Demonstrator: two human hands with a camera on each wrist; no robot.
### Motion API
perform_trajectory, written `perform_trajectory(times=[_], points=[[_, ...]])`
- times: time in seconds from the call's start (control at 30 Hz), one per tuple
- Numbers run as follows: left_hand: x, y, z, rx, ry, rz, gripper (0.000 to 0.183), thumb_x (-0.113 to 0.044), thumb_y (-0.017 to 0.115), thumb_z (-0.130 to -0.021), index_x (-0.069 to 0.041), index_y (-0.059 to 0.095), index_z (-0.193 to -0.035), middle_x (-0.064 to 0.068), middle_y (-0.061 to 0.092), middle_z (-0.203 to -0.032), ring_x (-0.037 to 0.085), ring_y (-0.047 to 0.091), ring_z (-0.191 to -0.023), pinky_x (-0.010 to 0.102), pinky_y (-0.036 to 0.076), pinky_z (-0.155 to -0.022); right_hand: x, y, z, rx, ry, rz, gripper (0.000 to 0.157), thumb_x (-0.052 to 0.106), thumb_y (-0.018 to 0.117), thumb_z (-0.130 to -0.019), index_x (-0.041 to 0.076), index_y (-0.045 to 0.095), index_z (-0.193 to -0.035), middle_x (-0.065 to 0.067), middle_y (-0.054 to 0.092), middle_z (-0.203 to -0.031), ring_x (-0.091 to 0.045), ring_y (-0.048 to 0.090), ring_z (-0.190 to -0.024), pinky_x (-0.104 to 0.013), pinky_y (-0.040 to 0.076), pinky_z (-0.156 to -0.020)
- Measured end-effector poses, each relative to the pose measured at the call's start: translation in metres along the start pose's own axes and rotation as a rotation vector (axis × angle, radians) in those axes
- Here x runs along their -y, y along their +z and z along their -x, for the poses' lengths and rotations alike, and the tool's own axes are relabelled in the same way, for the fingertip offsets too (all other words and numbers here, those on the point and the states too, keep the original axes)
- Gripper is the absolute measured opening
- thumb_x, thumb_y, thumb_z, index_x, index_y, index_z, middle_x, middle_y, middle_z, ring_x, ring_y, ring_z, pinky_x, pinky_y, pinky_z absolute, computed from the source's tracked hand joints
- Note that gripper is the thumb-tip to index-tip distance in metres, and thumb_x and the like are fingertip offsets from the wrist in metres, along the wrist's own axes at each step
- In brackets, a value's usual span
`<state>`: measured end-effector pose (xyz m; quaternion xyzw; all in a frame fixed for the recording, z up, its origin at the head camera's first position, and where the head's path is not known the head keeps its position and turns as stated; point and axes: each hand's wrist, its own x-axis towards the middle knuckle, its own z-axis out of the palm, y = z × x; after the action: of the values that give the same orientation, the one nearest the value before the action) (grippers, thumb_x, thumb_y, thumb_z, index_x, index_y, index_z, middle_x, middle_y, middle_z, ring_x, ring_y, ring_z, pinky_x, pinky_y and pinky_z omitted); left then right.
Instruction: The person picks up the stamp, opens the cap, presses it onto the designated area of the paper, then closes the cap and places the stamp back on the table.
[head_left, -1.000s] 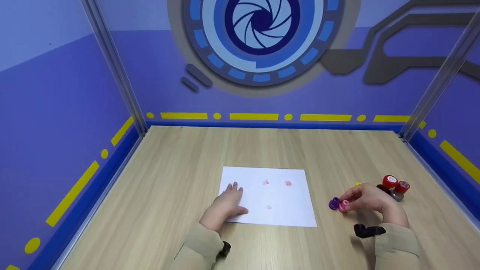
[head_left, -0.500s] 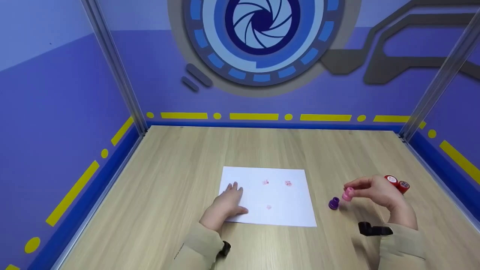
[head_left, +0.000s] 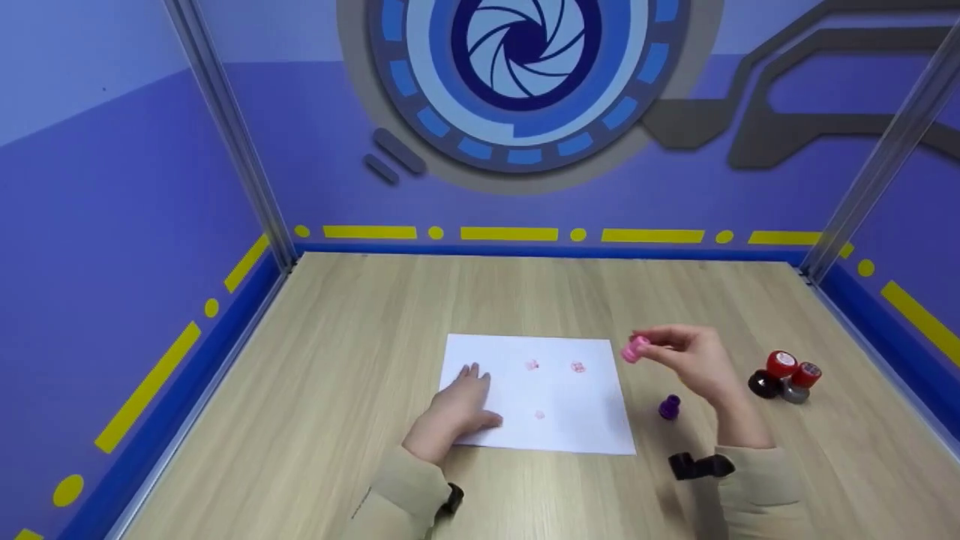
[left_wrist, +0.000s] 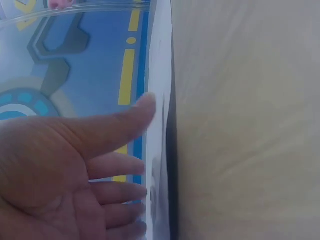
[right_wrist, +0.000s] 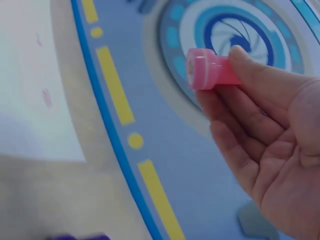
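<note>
My right hand (head_left: 697, 364) pinches a small pink stamp (head_left: 636, 349) between thumb and fingers, above the table just off the paper's right edge. In the right wrist view the stamp (right_wrist: 206, 70) lies sideways, its wide printing end facing left. My left hand (head_left: 454, 409) rests on the left part of a white sheet of paper (head_left: 585, 427), fingers extended and thumb apart. Three faint reddish prints mark the sheet, among them a flower-like print (head_left: 578, 367) at upper right. A purple stamp (head_left: 670, 407) stands on the table below my right hand.
Farther right, a red-topped stamp with a black body (head_left: 763, 384) sits against a red-topped stamp with a grey body (head_left: 795, 391). Wood-patterned table (head_left: 360, 322) surrounds the paper. Purple-blue panels (head_left: 510, 202) wall in the back and sides.
My right hand has lifted the pink stamp from beside the purple one and carried it up and left toward the paper. My left hand has stayed in place.
</note>
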<state>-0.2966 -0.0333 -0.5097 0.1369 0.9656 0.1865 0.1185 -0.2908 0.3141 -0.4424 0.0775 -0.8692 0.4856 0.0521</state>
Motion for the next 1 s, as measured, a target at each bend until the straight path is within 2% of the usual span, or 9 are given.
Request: perform_trajectory(times=[0.07,0.13,0.27,0.43,0.53,0.7,0.87,1.0], points=[[-0.004,0.000,0.001,-0.054,0.035,0.056,0.071,-0.033,0.077,-0.093,0.002,0.050,-0.149,0.024,0.041,-0.161,0.037,0.034,-0.154,0.047,0.032,-0.127,0.005,0.015,-0.001,0.002,-0.016,-0.058,0.032,0.021,0.077,-0.094,0.002,0.075,-0.119,-0.018,0.077,-0.116,-0.001,0.071,-0.091,-0.014,0.057,-0.084],[-0.010,0.000,0.001,-0.121,0.083,0.155,0.065,-0.033,0.075,-0.094,0.002,0.054,-0.145,0.022,0.050,-0.155,0.036,0.043,-0.149,0.048,0.037,-0.124,0.009,0.029,-0.002,0.008,-0.021,-0.110,0.031,0.019,0.078,-0.093,0.000,0.075,-0.119,-0.018,0.076,-0.117,-0.002,0.070,-0.092,-0.014,0.058,-0.085],[-0.023,0.003,0.003,-0.225,0.201,0.451,0.053,-0.030,0.075,-0.095,0.001,0.063,-0.137,0.017,0.066,-0.140,0.034,0.060,-0.134,0.047,0.048,-0.115,0.013,0.056,-0.003,0.031,-0.029,-0.219,0.030,0.014,0.078,-0.092,-0.003,0.074,-0.118,-0.015,0.077,-0.115,-0.005,0.071,-0.094,-0.016,0.058,-0.088],[-0.037,0.010,0.002,-0.246,0.274,0.829,0.042,-0.020,0.075,-0.095,0.000,0.068,-0.131,0.016,0.074,-0.124,0.028,0.072,-0.116,0.032,0.059,-0.099,0.016,0.083,-0.003,0.066,-0.062,-0.369,0.031,0.008,0.078,-0.091,-0.008,0.072,-0.117,-0.002,0.079,-0.106,-0.007,0.073,-0.095,-0.021,0.060,-0.089],[-0.041,0.014,0.001,-0.258,0.294,0.991,0.037,-0.013,0.076,-0.093,0.001,0.069,-0.127,0.017,0.076,-0.118,0.026,0.074,-0.110,0.026,0.061,-0.093,0.017,0.096,-0.001,0.105,-0.072,-0.417,0.033,0.008,0.077,-0.092,-0.011,0.070,-0.118,0.006,0.079,-0.103,-0.006,0.073,-0.096,-0.021,0.060,-0.090],[-0.044,0.018,0.001,-0.302,0.299,1.094,0.029,-0.009,0.080,-0.089,0.000,0.075,-0.116,0.017,0.077,-0.110,0.021,0.076,-0.101,0.024,0.062,-0.088,0.017,0.111,0.001,0.143,-0.075,-0.439,0.033,0.009,0.076,-0.093,-0.012,0.069,-0.118,0.009,0.078,-0.101,-0.005,0.073,-0.097,-0.021,0.060,-0.091],[-0.043,0.018,0.002,-0.311,0.290,1.103,0.025,-0.008,0.080,-0.088,0.000,0.076,-0.111,0.016,0.078,-0.106,0.018,0.077,-0.094,0.026,0.063,-0.085,0.016,0.115,0.002,0.137,-0.050,-0.461,0.032,0.008,0.075,-0.093,-0.011,0.070,-0.118,0.008,0.079,-0.102,-0.006,0.073,-0.098,-0.021,0.059,-0.092],[-0.042,0.018,0.002,-0.315,0.294,1.092,0.024,-0.007,0.080,-0.088,0.000,0.077,-0.111,0.017,0.078,-0.105,0.021,0.077,-0.095,0.025,0.063,-0.085,0.014,0.115,0.002,0.134,-0.024,-0.483,0.036,0.008,0.074,-0.094,-0.014,0.067,-0.122,0.007,0.079,-0.103,-0.005,0.072,-0.098,-0.021,0.059,-0.094]])
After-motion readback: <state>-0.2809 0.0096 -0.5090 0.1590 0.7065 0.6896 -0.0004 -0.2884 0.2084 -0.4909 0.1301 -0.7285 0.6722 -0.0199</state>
